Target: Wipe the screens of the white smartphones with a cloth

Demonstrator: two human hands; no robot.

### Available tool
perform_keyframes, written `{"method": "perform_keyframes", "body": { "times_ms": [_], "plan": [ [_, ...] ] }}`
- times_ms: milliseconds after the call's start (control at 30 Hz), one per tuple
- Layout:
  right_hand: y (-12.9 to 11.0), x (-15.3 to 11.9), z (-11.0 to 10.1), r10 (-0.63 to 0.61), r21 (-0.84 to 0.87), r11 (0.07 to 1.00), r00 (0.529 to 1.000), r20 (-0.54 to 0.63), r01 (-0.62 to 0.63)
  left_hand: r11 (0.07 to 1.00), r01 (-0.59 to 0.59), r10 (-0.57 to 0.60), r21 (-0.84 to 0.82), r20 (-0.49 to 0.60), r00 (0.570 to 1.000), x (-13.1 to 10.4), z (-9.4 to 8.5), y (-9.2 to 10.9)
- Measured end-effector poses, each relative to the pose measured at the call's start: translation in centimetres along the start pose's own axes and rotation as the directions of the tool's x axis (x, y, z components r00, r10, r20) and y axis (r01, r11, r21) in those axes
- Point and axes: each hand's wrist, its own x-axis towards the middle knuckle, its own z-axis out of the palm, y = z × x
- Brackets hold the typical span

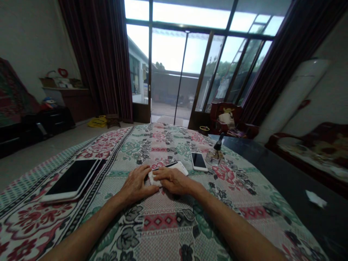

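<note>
On the flowered tablecloth in front of me lies a white smartphone [180, 167] with a dark screen, partly covered by both hands. My right hand [171, 180] is closed over a crumpled white tissue [154, 179], pressing it against the phone's near left end. Fingers and thumb of my left hand [138, 182] curve around that same end, holding the phone from the left. A second white smartphone [199, 161] lies face up just right of the hands. Beside it stands a clear bottle [214, 156] with a black spray top.
Two stacked white tablets [72, 179] lie at the left on the patterned tablecloth [163, 221]. A dark tabletop [293, 188] adjoins on the right, with a crumpled white tissue [315, 199] on it. Beyond are a wooden chair [217, 121] and glass doors [171, 79].
</note>
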Motion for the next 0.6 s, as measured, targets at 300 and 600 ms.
{"method": "perform_keyframes", "body": {
  "times_ms": [300,600],
  "plan": [
    [3.3,0.0,0.4,0.141,-0.042,0.987,0.962,-0.235,-0.155,1.000,-0.020,0.020,0.003,0.081,0.997,0.6,-0.7,-0.4],
    [1.6,-1.0,-1.0,0.027,0.005,1.000,1.000,-0.014,-0.027,0.998,-0.061,0.063,-0.019,0.185,0.981,0.6,-1.4,-1.3]
  ]
}}
